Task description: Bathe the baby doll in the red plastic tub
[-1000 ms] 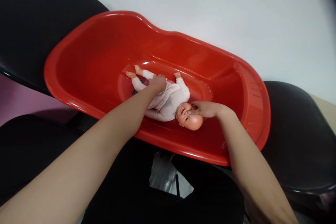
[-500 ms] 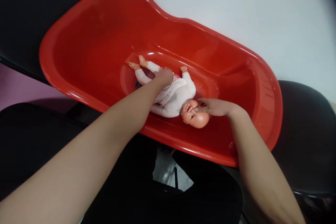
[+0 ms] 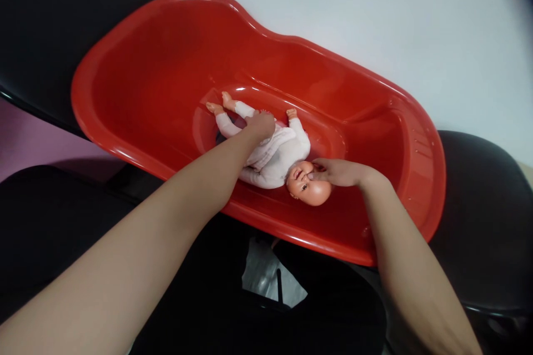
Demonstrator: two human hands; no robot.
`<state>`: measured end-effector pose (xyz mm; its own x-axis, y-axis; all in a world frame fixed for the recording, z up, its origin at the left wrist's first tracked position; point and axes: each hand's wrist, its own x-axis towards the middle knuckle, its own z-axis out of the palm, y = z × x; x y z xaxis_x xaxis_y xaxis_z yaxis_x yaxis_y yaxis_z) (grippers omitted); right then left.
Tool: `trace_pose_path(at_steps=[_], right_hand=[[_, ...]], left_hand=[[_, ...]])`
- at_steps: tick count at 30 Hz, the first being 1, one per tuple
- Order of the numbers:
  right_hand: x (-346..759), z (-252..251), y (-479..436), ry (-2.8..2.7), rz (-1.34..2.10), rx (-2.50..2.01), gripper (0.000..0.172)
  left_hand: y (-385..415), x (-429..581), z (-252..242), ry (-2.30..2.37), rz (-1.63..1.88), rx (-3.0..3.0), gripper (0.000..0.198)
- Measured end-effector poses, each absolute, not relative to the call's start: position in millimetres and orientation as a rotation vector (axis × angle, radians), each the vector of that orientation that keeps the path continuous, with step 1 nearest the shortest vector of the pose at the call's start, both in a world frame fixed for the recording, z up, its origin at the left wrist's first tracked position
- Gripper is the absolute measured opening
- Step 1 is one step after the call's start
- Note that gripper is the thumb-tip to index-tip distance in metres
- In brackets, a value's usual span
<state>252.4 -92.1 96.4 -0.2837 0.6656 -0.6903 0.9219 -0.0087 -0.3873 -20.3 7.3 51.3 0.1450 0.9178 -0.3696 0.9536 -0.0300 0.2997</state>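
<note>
A baby doll (image 3: pixel 283 155) in white clothes with a pinkish skirt lies on its back in a red baby bath (image 3: pixel 145 66). Its bare feet point left, and its bald head is at the right, tipped sideways. My left hand (image 3: pixel 261 125) grips the doll around the waist, its fingers curled and partly hidden. At the head, my right hand (image 3: pixel 339 172) has its thumb on the doll's cheek while the other fingers go behind the head, mostly out of sight.
Black chair seats (image 3: pixel 483 205) support the bath at its right end, and another black seat (image 3: pixel 62 28) is at the left. A pale wall (image 3: pixel 375 5) rises behind the bath. My dark-clothed legs are below its near rim.
The view has shifted slightly, so the bath appears a little lower. Both hands keep their places on the doll, which lies as before.
</note>
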Motion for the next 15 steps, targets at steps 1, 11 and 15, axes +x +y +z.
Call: trace_pose_path(at_steps=[1,11,15], right_hand=[[252.2,96.5,-92.1,1.957,-1.183,1.66,0.072],[238.6,107.2,-96.1,1.913,-1.122,1.661,0.061],[236.3,108.4,-97.3,1.91,-1.11,1.652,0.058]], left_hand=[[7.8,-20.6,50.2,1.782,-0.092,1.958,0.069],[4.7,-17.7,56.1,1.782,-0.105,1.959,0.069],[1.9,-16.0,60.7,1.737,-0.123,2.003,0.065]])
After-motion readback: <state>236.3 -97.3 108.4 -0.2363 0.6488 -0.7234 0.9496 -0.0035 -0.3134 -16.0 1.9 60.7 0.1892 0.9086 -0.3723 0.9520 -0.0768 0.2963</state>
